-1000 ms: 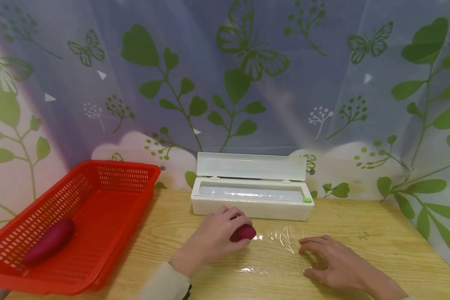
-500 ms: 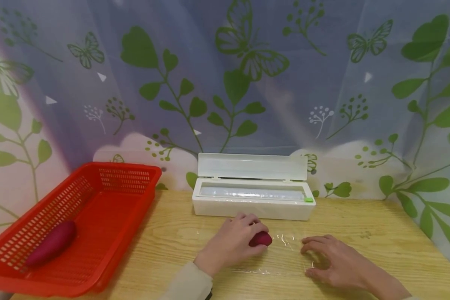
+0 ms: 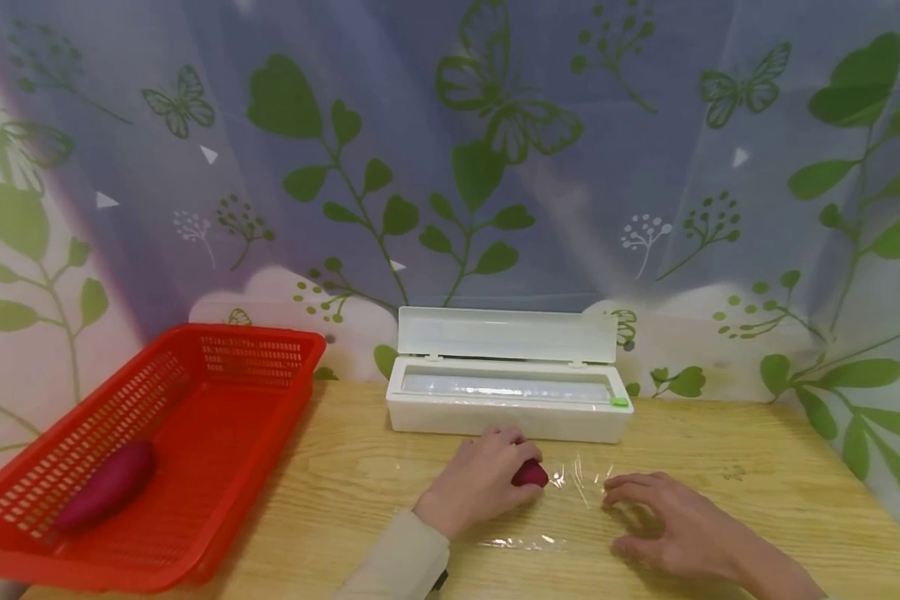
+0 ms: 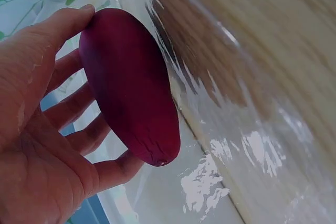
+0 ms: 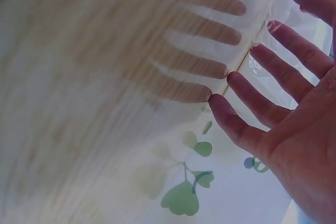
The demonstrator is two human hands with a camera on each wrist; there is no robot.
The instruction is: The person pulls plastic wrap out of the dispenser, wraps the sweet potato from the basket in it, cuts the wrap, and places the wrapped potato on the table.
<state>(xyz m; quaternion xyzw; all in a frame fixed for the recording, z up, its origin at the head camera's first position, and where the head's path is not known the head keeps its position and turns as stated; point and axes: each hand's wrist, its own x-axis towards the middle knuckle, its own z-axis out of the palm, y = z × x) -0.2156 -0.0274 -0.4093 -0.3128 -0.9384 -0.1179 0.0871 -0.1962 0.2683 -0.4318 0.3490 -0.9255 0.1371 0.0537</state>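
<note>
My left hand (image 3: 480, 483) grips a purple sweet potato (image 3: 530, 473) low over the table, in front of the white box. In the left wrist view the thumb lies on one end of the sweet potato (image 4: 131, 87) and the fingers curl behind it. Clear cling film (image 4: 257, 150) is spread on the wood under and around it, glossy and wrinkled. To the right, my right hand (image 3: 671, 517) rests with fingers spread and fingertips down at the film's right side. Nothing lies between its fingers in the right wrist view, where the hand (image 5: 304, 103) shows its palm.
A white cling film box (image 3: 506, 423) stands at the back with its lid (image 3: 506, 335) up, a film roll (image 3: 506, 387) inside and a green slider (image 3: 618, 402). At left, a red basket (image 3: 228, 425) holds another purple sweet potato (image 3: 107, 486). A patterned curtain (image 3: 390, 167) hangs behind.
My left hand has moved right with the sweet potato, most of it in the first half second, closer to my right hand. The right hand has stayed in place.
</note>
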